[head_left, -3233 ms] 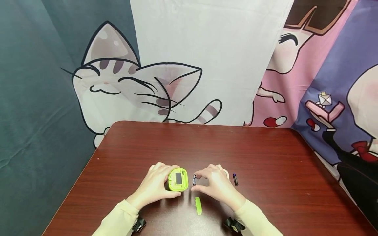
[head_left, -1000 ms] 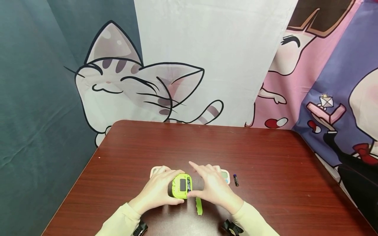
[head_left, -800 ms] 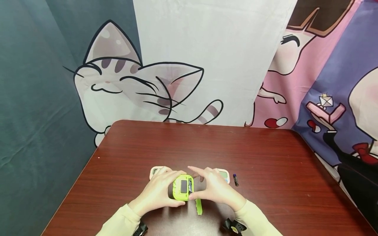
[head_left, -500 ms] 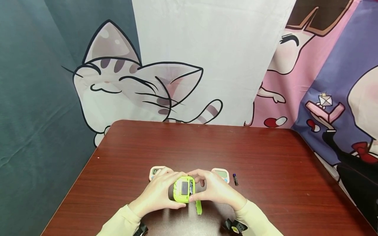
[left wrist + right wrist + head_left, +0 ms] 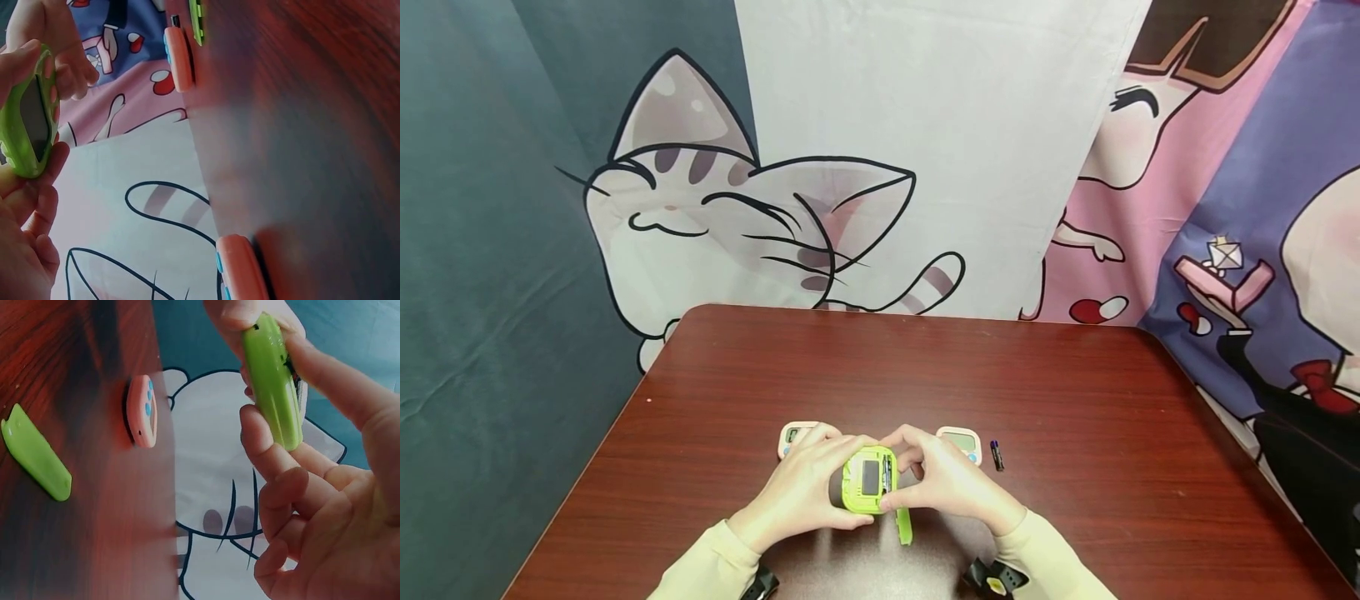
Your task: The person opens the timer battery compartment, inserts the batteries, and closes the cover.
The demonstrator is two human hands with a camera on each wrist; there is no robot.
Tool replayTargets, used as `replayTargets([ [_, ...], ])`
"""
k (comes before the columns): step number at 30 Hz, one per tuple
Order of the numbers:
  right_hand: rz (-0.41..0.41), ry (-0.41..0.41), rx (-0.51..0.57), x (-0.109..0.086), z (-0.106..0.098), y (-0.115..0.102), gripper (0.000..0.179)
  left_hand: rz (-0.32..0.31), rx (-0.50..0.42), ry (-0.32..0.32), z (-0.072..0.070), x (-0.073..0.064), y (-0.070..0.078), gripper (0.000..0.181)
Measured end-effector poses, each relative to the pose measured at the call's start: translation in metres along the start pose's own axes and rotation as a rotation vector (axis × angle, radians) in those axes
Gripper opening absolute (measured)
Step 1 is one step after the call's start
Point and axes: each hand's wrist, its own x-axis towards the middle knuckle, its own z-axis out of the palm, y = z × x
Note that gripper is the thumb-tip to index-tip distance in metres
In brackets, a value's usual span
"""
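A lime-green rounded plastic gadget, raised over the table's near middle, is clamped by the left hand and pinched along its right edge by the right hand. Probably light, stiff, slightly slippery; best gripped by the rim. Fingers hide its corners; whether the slim battery is seated is unclear.

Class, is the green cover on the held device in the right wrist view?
No, the cover lies on the table, off the device.
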Motion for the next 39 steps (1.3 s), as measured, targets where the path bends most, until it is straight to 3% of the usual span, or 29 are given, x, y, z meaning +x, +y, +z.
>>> replayTargets([
  [19,-0.015,0.016,0.058,0.001,0.004,-0.001,0.047,-0.004,0.027,0.018,-0.002,-0.003,0.002,0.079],
  [34,-0.067,0.116,-0.090,-0.002,0.013,0.011,0.062,-0.033,0.030,0.059,0.001,-0.006,-0.002,0.080],
  [39,-0.110,0.162,-0.229,-0.005,0.014,0.022,0.045,-0.033,0.022,0.067,0.001,-0.005,-0.004,0.080],
])
